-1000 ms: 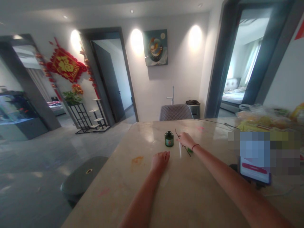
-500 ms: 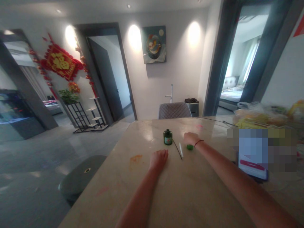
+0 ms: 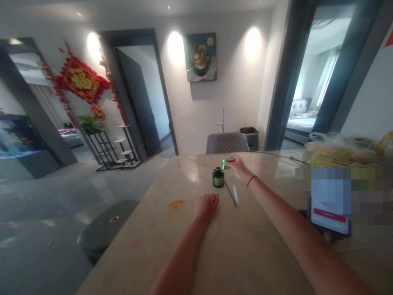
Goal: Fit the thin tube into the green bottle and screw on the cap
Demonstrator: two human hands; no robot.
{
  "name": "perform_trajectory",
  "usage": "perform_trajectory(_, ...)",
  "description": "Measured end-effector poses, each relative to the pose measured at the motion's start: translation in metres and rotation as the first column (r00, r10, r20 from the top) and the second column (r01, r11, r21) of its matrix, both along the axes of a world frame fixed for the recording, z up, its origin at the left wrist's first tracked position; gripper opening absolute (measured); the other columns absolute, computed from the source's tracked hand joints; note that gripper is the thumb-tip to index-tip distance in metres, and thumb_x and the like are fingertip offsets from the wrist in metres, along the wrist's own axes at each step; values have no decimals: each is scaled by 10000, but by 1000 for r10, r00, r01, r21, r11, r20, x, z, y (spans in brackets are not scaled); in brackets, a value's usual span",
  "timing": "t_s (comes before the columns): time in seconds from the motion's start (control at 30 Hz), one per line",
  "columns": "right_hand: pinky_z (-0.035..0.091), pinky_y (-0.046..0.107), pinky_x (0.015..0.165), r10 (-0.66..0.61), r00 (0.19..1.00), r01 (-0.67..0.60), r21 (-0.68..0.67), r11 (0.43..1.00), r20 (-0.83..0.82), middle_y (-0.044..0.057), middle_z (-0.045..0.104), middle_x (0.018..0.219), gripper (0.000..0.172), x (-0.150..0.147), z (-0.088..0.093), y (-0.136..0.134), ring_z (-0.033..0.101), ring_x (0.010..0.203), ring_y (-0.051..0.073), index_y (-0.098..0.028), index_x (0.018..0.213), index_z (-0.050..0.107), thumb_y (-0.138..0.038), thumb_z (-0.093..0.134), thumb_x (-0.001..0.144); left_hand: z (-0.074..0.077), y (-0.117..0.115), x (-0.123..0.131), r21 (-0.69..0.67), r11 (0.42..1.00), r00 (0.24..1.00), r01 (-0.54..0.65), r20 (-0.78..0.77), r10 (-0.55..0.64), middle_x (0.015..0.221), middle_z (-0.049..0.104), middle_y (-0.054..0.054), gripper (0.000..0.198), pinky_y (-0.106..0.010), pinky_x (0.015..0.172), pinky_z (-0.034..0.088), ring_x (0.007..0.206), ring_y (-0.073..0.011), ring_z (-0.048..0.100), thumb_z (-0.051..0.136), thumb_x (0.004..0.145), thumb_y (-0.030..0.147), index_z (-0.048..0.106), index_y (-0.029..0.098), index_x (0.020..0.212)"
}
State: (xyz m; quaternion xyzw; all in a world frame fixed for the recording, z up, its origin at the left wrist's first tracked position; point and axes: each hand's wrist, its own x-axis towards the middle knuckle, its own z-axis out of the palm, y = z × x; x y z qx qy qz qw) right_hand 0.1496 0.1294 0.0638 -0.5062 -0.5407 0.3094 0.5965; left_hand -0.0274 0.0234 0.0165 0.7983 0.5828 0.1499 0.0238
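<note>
A small dark green bottle (image 3: 218, 179) with a label and an uncovered neck stands upright on the table (image 3: 147, 246). My right hand (image 3: 236, 164) is closed on a shiny green cap (image 3: 226, 164), held just behind and to the right of the bottle's neck, apart from it. In front of the bottle my left hand (image 3: 207, 205) rests on the table with its fingers curled; what is inside them, if anything, is hidden. Right of the bottle lie a thin dark stick (image 3: 231, 194) and a short white stick-like piece (image 3: 235, 194).
A phone (image 3: 330, 215) with a lit screen stands at the right, partly blurred out. Behind it are plastic bags (image 3: 340, 149), and a dark cable (image 3: 276, 155) runs along the far edge. A quilted chair (image 3: 227, 143) is beyond the table; a green stool (image 3: 106, 225) is at the left.
My right hand has picked up the green cap from the table and moved it left, close to the bottle's neck. My left hand has stayed nearly still. The view has shifted slightly.
</note>
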Motion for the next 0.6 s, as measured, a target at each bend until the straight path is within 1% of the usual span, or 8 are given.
perform_trajectory(0.03, 491, 262, 622, 27, 998, -24, 53, 998, -61, 56, 618, 823, 372, -9, 0, 3, 590, 693, 136, -134, 909, 557, -269, 656, 577, -1, 0, 0, 1, 1000, 1000, 1, 4, -1, 755, 655, -59, 431, -255, 581, 302, 690, -147, 585, 252, 887, 361, 609, 171, 737)
perform_trajectory(0.1, 496, 287, 672, 74, 996, -66, 125, 990, -54, 60, 610, 869, 332, -23, -3, 7, 592, 736, 142, -149, 914, 548, -276, 618, 615, -2, 0, 0, 2, 1000, 1000, 2, 13, -2, 756, 656, -61, 433, -255, 580, 302, 686, -146, 583, 251, 885, 362, 609, 170, 737)
perform_trajectory(0.23, 473, 334, 783, 27, 985, -66, 233, 970, 168, 59, 581, 906, 234, -36, -13, 10, 577, 802, 154, -167, 832, 536, -253, 597, 623, -3, 0, 0, -4, 1000, 999, 4, 41, -4, 756, 654, -65, 440, -254, 593, 314, 683, -146, 578, 254, 881, 375, 610, 166, 727)
perform_trajectory(0.3, 471, 336, 792, 34, 977, -87, 248, 965, 210, 53, 566, 918, 231, -37, -19, 9, 576, 799, 148, -174, 830, 514, -237, 594, 623, -3, 1, 0, -8, 1000, 998, 0, 59, 1, 743, 648, -63, 432, -254, 605, 327, 684, -147, 576, 266, 878, 376, 606, 166, 715)
perform_trajectory(0.4, 488, 322, 740, 113, 978, -146, 194, 970, 174, 35, 558, 914, 255, -34, -23, 3, 586, 768, 138, -190, 867, 477, -238, 581, 639, -7, 3, -2, 26, 1000, 992, -13, 129, 10, 750, 639, -46, 351, -251, 636, 359, 710, -147, 575, 313, 864, 353, 592, 179, 742)
perform_trajectory(0.5, 490, 306, 721, 216, 965, -239, 158, 958, 147, 19, 559, 906, 276, -31, -21, -10, 590, 768, 135, -200, 865, 467, -234, 604, 628, -13, 8, -3, 105, 992, 952, -76, 304, 41, 897, 632, -31, 228, -261, 731, 398, 834, -152, 574, 425, 816, 343, 545, 205, 952)
perform_trajectory(0.53, 490, 300, 717, 268, 953, -288, 152, 945, 140, 16, 561, 899, 281, -31, -20, -16, 591, 768, 134, -201, 859, 468, -232, 616, 622, -15, 10, -4, 122, 988, 929, -99, 366, 48, 975, 618, -40, 302, -277, 777, 403, 896, -161, 566, 471, 791, 357, 499, 208, 1052)
perform_trajectory(0.6, 492, 287, 701, 389, 914, -402, 133, 906, 113, 11, 571, 876, 296, -32, -19, -30, 593, 761, 133, -202, 865, 473, -239, 635, 620, -18, 13, -5, 117, 986, 885, -117, 463, 50, 1108, 576, -74, 562, -325, 856, 393, 1011, -194, 535, 560, 727, 397, 371, 199, 1219)
